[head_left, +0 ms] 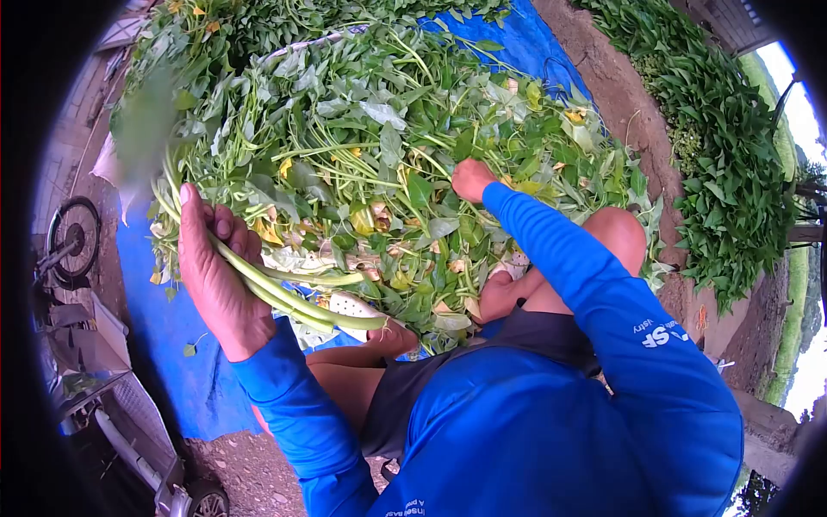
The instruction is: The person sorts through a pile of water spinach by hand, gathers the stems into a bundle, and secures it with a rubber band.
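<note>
Several long green stems (293,306) lie across the palm of my left hand (215,267), which is raised at the left with its fingers curled round them. Their cut ends point right, toward my shoe, and the blurred leafy tops rise above my fingers. My right hand (473,179) is closed just above the heap of leafy greens (345,129), near its middle. Whatever its fingers hold is hidden. Yellow leaves and loose stalks are mixed into the heap around both hands.
A blue tarp (164,345) lies under the heap. My light shoe (349,308) rests at the near edge of the greens. Another leafy pile (715,155) is at the right, beyond bare soil. A wheel (76,239) and a vehicle (129,422) stand at the left.
</note>
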